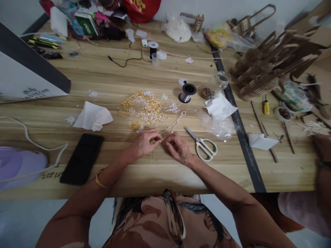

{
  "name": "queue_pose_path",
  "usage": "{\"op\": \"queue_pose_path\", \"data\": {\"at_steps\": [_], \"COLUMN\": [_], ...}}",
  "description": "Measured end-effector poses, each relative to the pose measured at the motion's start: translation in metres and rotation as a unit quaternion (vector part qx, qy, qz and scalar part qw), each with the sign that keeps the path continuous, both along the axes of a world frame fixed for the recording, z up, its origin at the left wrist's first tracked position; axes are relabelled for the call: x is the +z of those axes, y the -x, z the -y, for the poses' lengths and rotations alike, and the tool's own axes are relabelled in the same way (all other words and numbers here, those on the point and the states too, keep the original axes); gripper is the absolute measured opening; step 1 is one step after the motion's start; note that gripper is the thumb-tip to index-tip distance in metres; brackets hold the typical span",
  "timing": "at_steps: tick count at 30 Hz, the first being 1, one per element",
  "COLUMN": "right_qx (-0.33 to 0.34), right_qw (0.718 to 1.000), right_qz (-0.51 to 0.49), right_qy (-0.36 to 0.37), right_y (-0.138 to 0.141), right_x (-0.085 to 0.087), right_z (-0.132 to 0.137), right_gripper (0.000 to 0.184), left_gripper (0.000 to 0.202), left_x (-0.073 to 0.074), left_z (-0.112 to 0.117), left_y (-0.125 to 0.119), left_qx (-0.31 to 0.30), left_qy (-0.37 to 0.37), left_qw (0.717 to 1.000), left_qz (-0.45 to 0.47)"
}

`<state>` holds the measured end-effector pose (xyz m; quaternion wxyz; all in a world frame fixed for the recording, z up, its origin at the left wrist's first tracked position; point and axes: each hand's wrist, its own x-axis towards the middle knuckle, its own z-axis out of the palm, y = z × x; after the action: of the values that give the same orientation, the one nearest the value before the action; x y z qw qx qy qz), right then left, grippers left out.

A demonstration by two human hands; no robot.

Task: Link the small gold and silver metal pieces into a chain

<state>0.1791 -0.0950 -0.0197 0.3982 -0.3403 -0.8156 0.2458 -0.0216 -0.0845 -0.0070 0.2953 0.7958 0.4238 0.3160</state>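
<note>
Wire strand (172, 126): thin and pale, with small loops or beads along it. It lies on the table (116, 79), slanting up and to the right, away from my fingertips. Its near end is at the middle of the table's near edge, caught between both hands.

Left hand (143, 143): thumb and forefinger pinched on the strand's end. Right hand (179, 148): fingers nipped on it just beside the left, so the hands meet at the fingertips. What sits between the tips is too small to tell.

My judgement for doing this well:
- Grip close to the working point.
- Rest both hands on the wood for steadiness.
- Let one hand anchor while the other turns.
- Leave the free length lying flat so it neither kinks nor sweeps the heap.

Around the hands:
- Heap of gold and silver bits (144, 108): just beyond my hands, near the strand.
- Wire spool (187, 92): upright, farther back.
- Scissors (203, 144): just right of my right hand, blades shut, tips toward the strand.
- Phone (82, 158): well to the left, face down or dark.
- Crumpled tissue (93, 117): beyond the phone.
</note>
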Motion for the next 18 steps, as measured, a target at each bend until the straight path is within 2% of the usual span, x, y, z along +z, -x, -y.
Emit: {"op": "queue_pose_path", "data": {"at_steps": [10,18], "right_qx": [-0.003,0.010], "right_qw": [1.000,0.999], "right_qz": [0.015,0.018], "right_qy": [-0.013,-0.034], "right_y": [-0.0011,-0.0006], "right_x": [-0.0052,-0.0026], "right_z": [0.0009,0.0009], "right_gripper": [0.005,0.004], "left_gripper": [0.009,0.009], "left_x": [0.0044,0.0037], "left_z": [0.0023,0.0017], "left_y": [-0.0013,-0.0008], "left_qx": [0.012,0.010], "left_qy": [0.007,-0.001], "left_qw": [1.000,1.000], "left_qz": [-0.006,-0.011]}}
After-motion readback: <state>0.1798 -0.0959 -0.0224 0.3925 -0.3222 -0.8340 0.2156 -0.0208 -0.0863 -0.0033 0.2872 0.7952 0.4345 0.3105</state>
